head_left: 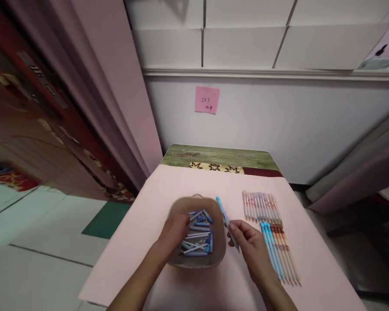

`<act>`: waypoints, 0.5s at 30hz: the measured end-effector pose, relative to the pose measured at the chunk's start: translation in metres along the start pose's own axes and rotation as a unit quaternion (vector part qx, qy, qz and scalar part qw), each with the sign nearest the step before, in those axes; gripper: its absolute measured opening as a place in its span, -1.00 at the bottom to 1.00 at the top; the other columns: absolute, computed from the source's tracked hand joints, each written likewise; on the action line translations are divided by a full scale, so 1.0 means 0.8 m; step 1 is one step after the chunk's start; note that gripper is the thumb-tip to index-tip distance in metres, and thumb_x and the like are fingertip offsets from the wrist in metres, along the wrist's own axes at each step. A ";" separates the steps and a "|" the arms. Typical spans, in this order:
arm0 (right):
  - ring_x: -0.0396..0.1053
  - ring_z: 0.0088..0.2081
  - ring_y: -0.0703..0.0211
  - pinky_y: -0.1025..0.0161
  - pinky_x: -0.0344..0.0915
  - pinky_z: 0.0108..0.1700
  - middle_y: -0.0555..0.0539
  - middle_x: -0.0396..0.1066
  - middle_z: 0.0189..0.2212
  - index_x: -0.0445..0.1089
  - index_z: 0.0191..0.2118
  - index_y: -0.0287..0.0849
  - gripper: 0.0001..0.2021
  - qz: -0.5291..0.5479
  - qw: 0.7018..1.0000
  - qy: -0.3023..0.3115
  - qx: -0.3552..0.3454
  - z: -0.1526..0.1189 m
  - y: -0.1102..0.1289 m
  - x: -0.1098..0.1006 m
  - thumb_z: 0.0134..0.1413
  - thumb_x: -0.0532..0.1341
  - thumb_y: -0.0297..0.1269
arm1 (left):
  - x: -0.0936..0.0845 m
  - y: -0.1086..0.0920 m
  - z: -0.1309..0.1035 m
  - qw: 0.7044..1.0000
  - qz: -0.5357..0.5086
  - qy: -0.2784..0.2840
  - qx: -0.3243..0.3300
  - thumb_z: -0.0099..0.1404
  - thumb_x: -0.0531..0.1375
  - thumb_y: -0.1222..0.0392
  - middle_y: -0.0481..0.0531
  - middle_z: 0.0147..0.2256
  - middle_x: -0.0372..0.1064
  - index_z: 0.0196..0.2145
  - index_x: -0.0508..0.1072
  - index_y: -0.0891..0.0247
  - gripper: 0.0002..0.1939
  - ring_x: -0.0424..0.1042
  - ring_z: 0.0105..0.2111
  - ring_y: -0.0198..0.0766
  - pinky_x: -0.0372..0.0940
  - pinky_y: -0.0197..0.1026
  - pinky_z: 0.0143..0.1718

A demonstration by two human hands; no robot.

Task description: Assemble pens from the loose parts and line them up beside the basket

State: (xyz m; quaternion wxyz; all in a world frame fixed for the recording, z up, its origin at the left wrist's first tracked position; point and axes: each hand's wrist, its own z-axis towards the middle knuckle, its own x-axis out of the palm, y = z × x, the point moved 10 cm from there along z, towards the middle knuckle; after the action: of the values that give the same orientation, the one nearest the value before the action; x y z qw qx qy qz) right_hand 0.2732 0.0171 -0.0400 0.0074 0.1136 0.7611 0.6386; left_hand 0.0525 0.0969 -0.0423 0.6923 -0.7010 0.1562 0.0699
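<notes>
A blue-topped pen (225, 216) is pinched between the thumb and fingers of my right hand (246, 239), tilted, just right of a grey-brown plastic basin (221, 242). My left hand (176, 229) reaches over the basin's left side, its fingers curled down and partly hidden, so what they touch cannot be made out. Inside the basin lie several loose pen parts (200, 229): blue and grey barrels, white refills and small blue caps. To the right, several blue-topped pens (272, 248) lie side by side next to several brown-topped pens (287, 255).
Above those rows lies another row of clear patterned pens (262, 206). Pale pink paper (142, 242) covers most of the table, whose green patterned far end (220, 155) meets the wall. A pink note (207, 99) sticks there. A curtain and red door (52, 108) stand left.
</notes>
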 end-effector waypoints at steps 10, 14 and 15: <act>0.23 -0.48 0.28 0.34 0.22 -0.42 0.00 0.34 -0.52 0.49 -0.34 -0.19 -0.71 -0.016 0.999 -0.024 -0.013 0.006 -0.008 -0.022 0.02 0.27 -0.03 | 0.093 -0.033 -0.104 0.884 0.314 0.300 0.175 0.01 0.31 0.21 0.01 -0.24 0.42 -0.32 0.44 0.19 -0.78 0.36 -0.22 -0.11 0.16 -0.19 -0.28; 0.23 -0.50 0.29 0.35 0.21 -0.44 0.01 0.34 -0.54 0.48 -0.36 -0.19 -0.70 -0.016 1.000 -0.018 -0.009 0.005 -0.005 -0.016 0.02 0.27 -0.02 | 0.101 -0.022 -0.095 0.851 0.390 0.275 0.218 0.23 0.08 0.39 0.06 -0.32 0.43 -0.38 0.43 0.24 -0.84 0.37 -0.25 -0.13 0.16 -0.16 -0.26; 0.23 -0.50 0.29 0.35 0.21 -0.44 0.01 0.34 -0.54 0.48 -0.37 -0.19 -0.70 -0.017 1.000 -0.016 -0.010 0.005 -0.004 -0.014 0.02 0.27 -0.02 | 0.101 -0.022 -0.087 0.846 0.403 0.265 0.226 0.26 0.04 0.39 0.07 -0.32 0.43 -0.38 0.43 0.25 -0.81 0.37 -0.26 -0.13 0.16 -0.15 -0.27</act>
State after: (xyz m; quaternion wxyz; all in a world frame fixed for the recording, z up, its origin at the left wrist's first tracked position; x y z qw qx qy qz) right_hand 0.2841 0.0187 -0.0458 0.0316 0.1113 0.7564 0.6438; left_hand 0.1262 0.0179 -0.0492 0.6747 -0.3927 0.6139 0.1170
